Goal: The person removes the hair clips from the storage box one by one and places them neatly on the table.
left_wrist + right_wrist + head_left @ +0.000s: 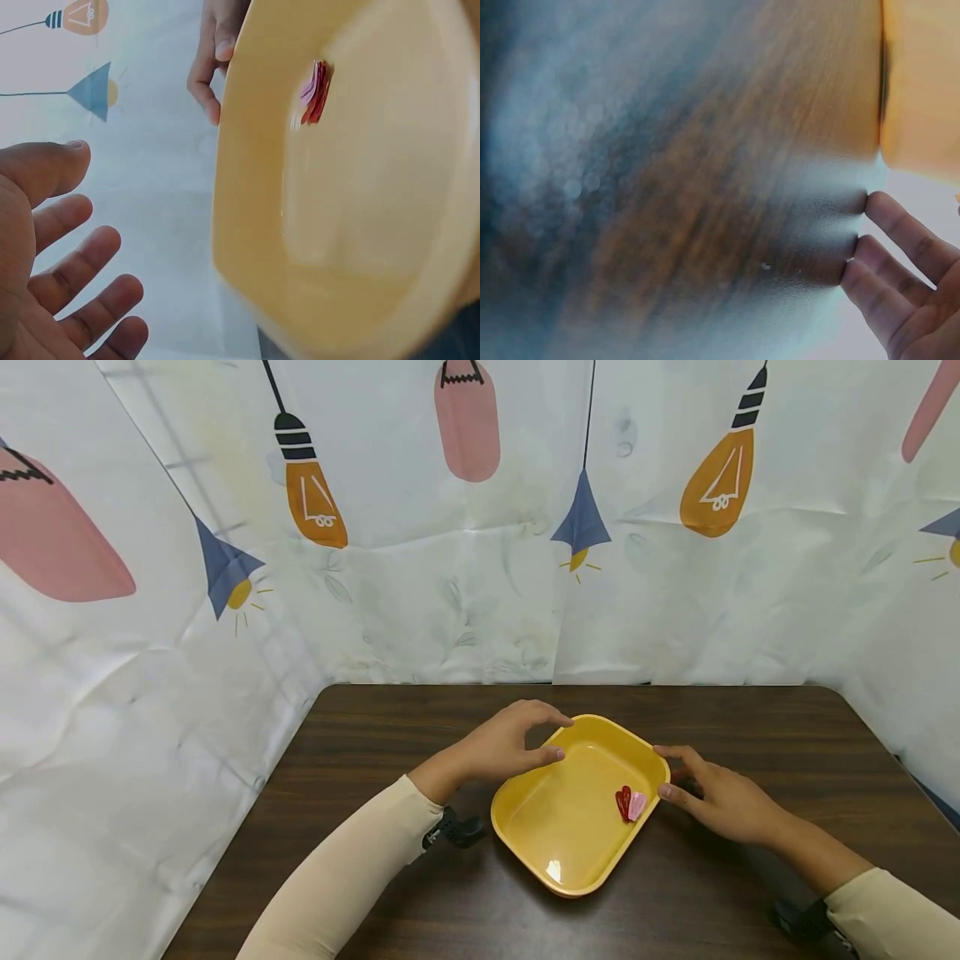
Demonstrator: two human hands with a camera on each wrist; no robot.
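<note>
A yellow rectangular tray (555,827) with rounded corners sits at an angle between both hands. Inside it, near the right wall, lie small red pieces (623,803) beside a pink piece (637,806); the left wrist view has them as a bunch of thin layers (318,94). My left hand (517,739) hovers at the tray's upper left rim, its fingers spread and holding nothing. At the right corner, my right hand (720,797) has its index finger and thumb close against the rim. In the right wrist view, fingertips (877,204) of this hand reach the tabletop.
Under the tray is a dark brown wood-grain table (390,727). A white curtain (465,610) printed with lamps and bulbs hangs behind it and along the left side. Dark wrist straps (453,828) sit at both sleeves.
</note>
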